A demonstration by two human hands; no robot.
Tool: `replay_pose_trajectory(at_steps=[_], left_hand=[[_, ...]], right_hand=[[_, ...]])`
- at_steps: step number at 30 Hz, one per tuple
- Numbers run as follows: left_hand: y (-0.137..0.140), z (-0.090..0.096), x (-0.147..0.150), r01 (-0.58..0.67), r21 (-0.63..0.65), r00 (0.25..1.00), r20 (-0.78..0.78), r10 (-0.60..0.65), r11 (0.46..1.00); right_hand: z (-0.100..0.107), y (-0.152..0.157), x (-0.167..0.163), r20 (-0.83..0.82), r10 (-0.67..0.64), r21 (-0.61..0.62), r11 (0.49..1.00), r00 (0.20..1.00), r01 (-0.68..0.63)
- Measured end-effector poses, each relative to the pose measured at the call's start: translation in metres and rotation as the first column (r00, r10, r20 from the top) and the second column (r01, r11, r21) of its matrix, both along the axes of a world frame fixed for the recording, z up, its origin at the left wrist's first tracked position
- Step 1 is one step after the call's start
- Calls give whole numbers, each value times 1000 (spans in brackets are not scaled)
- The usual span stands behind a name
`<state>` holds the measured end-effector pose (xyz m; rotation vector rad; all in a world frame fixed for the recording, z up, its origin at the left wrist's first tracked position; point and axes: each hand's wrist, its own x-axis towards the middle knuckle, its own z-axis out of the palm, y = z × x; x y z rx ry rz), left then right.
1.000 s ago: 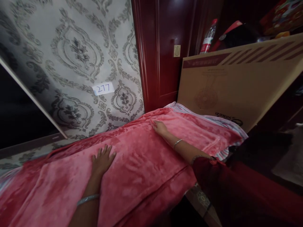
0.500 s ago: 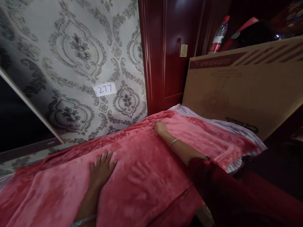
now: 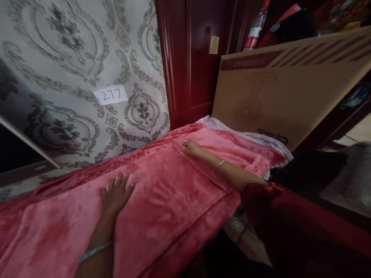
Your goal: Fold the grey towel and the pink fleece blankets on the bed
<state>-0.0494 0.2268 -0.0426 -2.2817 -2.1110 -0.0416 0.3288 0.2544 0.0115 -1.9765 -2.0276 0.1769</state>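
Observation:
A red-pink plush blanket [image 3: 162,216] lies spread out and folded, with a hand-shaped mark pressed into its pile between my hands. My left hand [image 3: 116,193] rests flat on the blanket's left part, fingers spread. Farther back and to the right, my right hand [image 3: 191,148] is closed on the blanket beside a raised folded edge; its fingertips are partly hidden. Under the blanket's far right side, a striped cloth [image 3: 232,127] sticks out.
Behind the blanket stands a patterned wall with a paper label [image 3: 111,95] reading 277. A dark red wooden panel [image 3: 199,77] adjoins it. At the right is a large cardboard box [image 3: 261,96], with a plastic bottle [image 3: 256,29] behind its top edge.
The view has shifted slightly right and down. A folded blanket edge now shows clearly beside my right hand, and my right forearm lies flatter across the view. My left hand stays on the blanket.

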Motion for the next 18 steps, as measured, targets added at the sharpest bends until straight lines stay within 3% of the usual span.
replay_pose_trajectory(at_steps=[5,9,14,18], left_hand=[[-1,4,2,14,-7,999,30,-14,1000],[-1,7,4,1,-40,1000,29,0,999],[-2,9,4,6,-32,1000,20,-6,999],[-2,8,2,12,-36,1000,26,-11,999]], right_hand=[[-1,-86,33,31,-27,32,999,999,26],[-21,-141,30,137,15,-82,997,991,-4],[-43,-157,13,230,-14,-128,991,973,45],[-39,-151,10,198,-83,-123,986,977,108]])
